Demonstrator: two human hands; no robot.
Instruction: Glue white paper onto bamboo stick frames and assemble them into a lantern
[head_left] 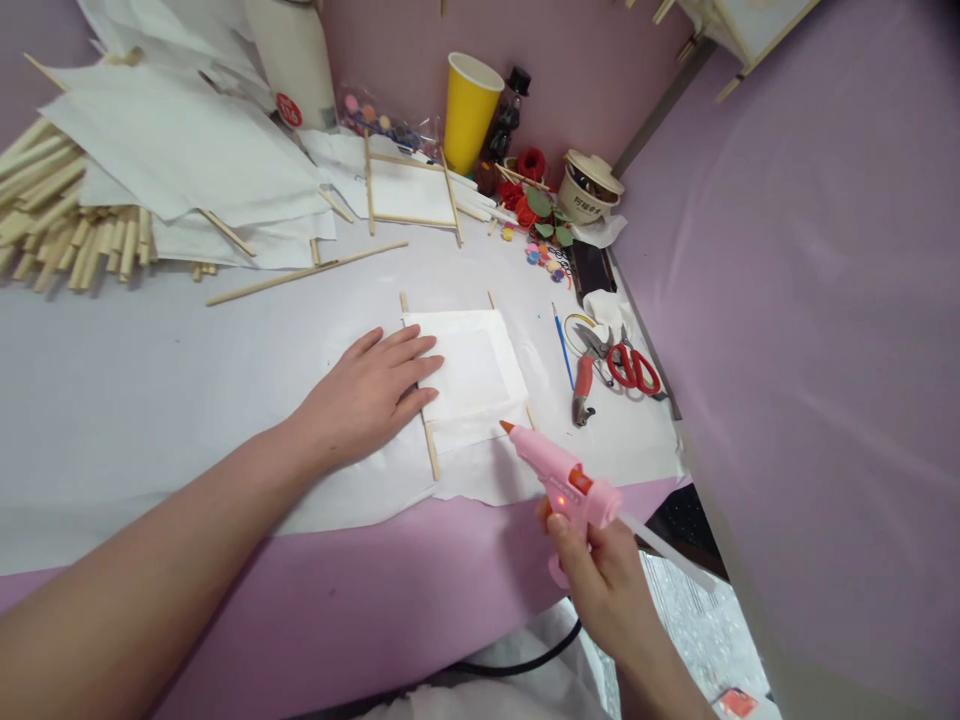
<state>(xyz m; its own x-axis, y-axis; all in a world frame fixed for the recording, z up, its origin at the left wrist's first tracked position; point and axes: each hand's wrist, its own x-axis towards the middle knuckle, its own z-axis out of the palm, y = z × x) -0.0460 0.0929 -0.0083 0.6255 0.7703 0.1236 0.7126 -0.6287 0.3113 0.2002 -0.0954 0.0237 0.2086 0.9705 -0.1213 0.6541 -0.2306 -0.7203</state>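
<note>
Left hand [379,390] is resting spread on the left edge of the paper-covered frame [472,370], lying on the desk [187,400]. Right hand [604,575] is clasping the pink glue gun [551,462], nozzle [508,427] pointing near-edge. Risk: could be dripping off-line if aim is wandering.

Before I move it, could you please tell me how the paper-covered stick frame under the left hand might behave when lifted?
The paper-covered stick frame will probably feel light, since only slim wooden sticks and paper show. Those sticks likely keep its sides stiff. The paper's thin lower margin, nearest the pink glue gun, might flop or crease.
</note>
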